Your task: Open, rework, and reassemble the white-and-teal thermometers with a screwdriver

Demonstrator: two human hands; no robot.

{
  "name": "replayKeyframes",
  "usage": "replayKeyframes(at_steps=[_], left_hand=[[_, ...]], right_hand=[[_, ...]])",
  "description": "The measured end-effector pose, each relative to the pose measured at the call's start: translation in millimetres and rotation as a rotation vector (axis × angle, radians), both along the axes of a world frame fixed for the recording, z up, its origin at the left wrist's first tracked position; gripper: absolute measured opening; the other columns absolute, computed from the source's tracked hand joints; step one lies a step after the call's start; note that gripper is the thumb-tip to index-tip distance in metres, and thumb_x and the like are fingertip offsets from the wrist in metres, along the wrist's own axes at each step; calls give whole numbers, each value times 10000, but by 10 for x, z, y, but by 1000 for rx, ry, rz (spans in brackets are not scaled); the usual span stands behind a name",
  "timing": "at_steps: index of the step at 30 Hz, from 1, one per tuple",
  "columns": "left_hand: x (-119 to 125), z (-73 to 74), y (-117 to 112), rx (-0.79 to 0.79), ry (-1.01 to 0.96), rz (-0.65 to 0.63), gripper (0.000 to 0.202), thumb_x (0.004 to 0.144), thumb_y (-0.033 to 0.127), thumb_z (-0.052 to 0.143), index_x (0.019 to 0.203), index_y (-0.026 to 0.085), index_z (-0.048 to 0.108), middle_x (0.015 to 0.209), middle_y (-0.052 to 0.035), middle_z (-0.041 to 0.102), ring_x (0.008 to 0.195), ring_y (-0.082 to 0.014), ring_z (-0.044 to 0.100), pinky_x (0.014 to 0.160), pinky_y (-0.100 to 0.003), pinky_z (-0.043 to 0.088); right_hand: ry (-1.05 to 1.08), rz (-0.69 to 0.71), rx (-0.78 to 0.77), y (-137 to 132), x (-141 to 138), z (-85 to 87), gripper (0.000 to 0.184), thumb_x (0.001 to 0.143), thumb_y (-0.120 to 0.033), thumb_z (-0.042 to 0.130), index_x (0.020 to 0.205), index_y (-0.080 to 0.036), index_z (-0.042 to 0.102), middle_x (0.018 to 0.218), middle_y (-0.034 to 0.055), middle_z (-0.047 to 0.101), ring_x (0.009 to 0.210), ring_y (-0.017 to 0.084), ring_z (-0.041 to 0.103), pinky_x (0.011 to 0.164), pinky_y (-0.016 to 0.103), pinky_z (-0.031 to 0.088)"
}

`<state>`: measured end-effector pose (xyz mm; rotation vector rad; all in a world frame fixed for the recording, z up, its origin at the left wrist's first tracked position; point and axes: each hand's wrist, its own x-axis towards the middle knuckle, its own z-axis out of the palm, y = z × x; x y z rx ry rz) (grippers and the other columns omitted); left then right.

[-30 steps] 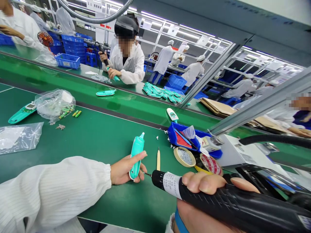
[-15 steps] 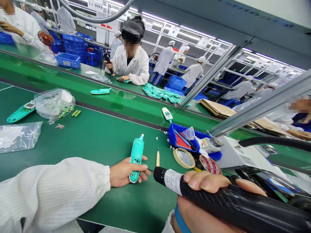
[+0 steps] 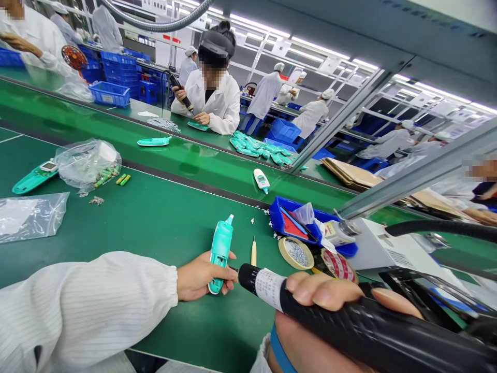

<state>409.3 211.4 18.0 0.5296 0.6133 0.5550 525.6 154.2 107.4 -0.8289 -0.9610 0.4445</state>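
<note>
My left hand [image 3: 202, 275] grips a teal thermometer [image 3: 222, 239] over the green table, its narrow probe tip pointing up and away. An open battery compartment shows on its near face, and my thumb lies across the lower part. My right hand [image 3: 330, 305] is wrapped round a black electric screwdriver [image 3: 267, 285] with a white label, held nearly level. Its bit reaches the left thumb and fingers at the thermometer's edge; the exact contact is hidden. Just beyond the screwdriver's nose lies a thin tool with a pale wooden handle [image 3: 253, 253].
At right stand a blue bin [image 3: 277, 217] of tools, a tape roll holding screws [image 3: 285, 254] and a red-white tape roll [image 3: 337, 267]. Left lie a bag of batteries [image 3: 89, 163] and another thermometer [image 3: 33, 178]. A conveyor belt [image 3: 194, 168] carries a white thermometer [image 3: 261, 180]; a co-worker sits opposite.
My screwdriver has moved left, bringing its bit closer to the thermometer in my left hand. Thermometers on the belt have shifted left. The co-worker's screwdriver has come down toward their piece.
</note>
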Motion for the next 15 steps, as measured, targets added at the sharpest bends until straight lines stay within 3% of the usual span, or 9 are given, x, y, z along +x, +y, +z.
replayKeyframes(at_steps=[6, 15], left_hand=[[20, 51, 2, 36, 7, -32, 406, 535, 152, 683, 872, 146, 457, 501, 34, 527, 437, -79, 483, 411, -172, 350], [11, 38, 8, 63, -21, -45, 366, 511, 144, 683, 805, 140, 466, 537, 12, 547, 451, -79, 491, 411, -175, 361]], right_hand=[[-7, -8, 175, 181, -155, -80, 636, 669, -734, 279, 885, -208, 564, 535, -36, 534, 401, 135, 448, 423, 305, 386], [-19, -47, 168, 233, -170, -85, 619, 696, -714, 266, 856, -197, 566, 512, -41, 529, 378, 133, 452, 412, 301, 400]])
